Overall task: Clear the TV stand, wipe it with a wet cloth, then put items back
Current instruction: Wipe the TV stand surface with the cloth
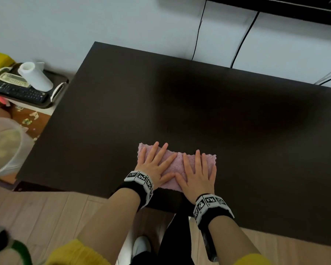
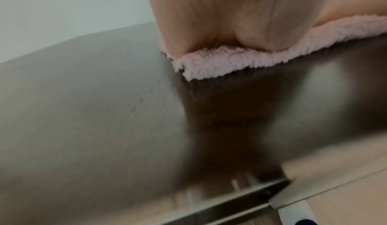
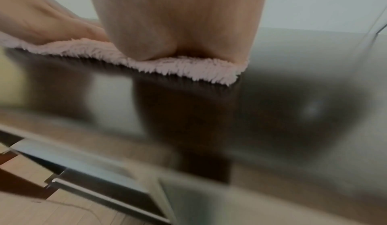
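Observation:
A pink fluffy cloth lies flat on the dark brown TV stand, close to its front edge. My left hand presses flat on the cloth's left half with fingers straight and spread. Beside it my right hand presses flat on the right half the same way. In the left wrist view the heel of the left hand bears on the cloth's edge. The right wrist view shows the right palm on the cloth, with the stand's top blurred.
A dark tray left of the stand holds a white paper roll and remote controls. A translucent container stands lower left. Two black cables hang down the white wall below a TV. Wooden floor lies in front.

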The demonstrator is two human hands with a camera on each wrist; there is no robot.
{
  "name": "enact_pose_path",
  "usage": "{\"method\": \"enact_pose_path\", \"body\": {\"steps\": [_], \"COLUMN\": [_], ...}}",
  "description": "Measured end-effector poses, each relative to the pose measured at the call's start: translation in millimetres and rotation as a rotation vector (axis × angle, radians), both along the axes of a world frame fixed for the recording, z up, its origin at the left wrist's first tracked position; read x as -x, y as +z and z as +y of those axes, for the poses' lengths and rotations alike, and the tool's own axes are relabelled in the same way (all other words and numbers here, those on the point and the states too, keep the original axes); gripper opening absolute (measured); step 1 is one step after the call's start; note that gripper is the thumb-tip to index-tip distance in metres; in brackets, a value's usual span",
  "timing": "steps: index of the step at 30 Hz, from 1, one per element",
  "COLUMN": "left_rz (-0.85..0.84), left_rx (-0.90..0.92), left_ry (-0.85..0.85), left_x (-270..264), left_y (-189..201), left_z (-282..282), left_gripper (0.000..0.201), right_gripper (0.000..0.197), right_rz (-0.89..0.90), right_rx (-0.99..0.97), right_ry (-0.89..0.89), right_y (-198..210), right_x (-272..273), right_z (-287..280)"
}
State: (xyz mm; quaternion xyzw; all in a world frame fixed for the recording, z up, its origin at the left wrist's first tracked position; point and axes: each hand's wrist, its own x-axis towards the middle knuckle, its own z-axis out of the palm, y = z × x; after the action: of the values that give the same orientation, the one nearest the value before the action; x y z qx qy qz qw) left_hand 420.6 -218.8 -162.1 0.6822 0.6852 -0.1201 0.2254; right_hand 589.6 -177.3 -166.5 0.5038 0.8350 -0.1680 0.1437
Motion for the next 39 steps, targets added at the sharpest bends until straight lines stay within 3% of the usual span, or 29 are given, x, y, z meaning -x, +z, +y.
{"method": "enact_pose_path", "body": {"steps": [5,8,10,15,22,25,29,32,39], "left_rz": [-0.018,-0.040,-0.049,-0.059,-0.048,-0.064,-0.050,-0.054,-0.035], "left_rx": [0.027,0.032,0.020,-0.007,-0.021,-0.026,-0.052,-0.090,-0.120], "left_ry": [-0.016,-0.030,-0.057,-0.084,0.021,0.052,0.023,0.031,0.131], "left_x": [-16.4,-27.5,-37.7,-62.1,-77.3,-83.3,-85.6,-87.6,-85.8], "left_y": [5.1,9.5,9.8,5.4,3.2,0.5,-1.2,-1.9,-7.2], "left_z": [-42.4,-56.0,-59.4,-44.4,-12.3,14.3,57.2,94.5,196.7], "left_gripper": [0.080,0.063,0.063,0.079,0.065,0.071,0.067,0.057,0.061], "right_gripper": [0.082,0.076,0.080,0.084,0.082,0.078,0.059,0.061,0.067], "right_rz": [-0.002,-0.046,-0.065,-0.089,-0.053,-0.028,-0.035,-0.019,-0.003], "right_rx": [0.010,0.064,0.074,0.087,-0.003,-0.015,-0.039,-0.066,-0.031], "right_ry": [-0.015,0.027,0.045,-0.011,-0.135,-0.216,-0.258,-0.199,-0.141], "right_y": [0.5,6.5,9.5,9.0,-0.9,-5.2,-4.5,-6.1,-2.6], "right_x": [-18.5,-39.6,-54.7,-76.7,-74.3,-68.4,-63.0,-63.5,-50.3], "right_z": [-47.6,-49.8,-47.9,-41.6,-23.5,-2.2,36.1,75.6,187.9]}}
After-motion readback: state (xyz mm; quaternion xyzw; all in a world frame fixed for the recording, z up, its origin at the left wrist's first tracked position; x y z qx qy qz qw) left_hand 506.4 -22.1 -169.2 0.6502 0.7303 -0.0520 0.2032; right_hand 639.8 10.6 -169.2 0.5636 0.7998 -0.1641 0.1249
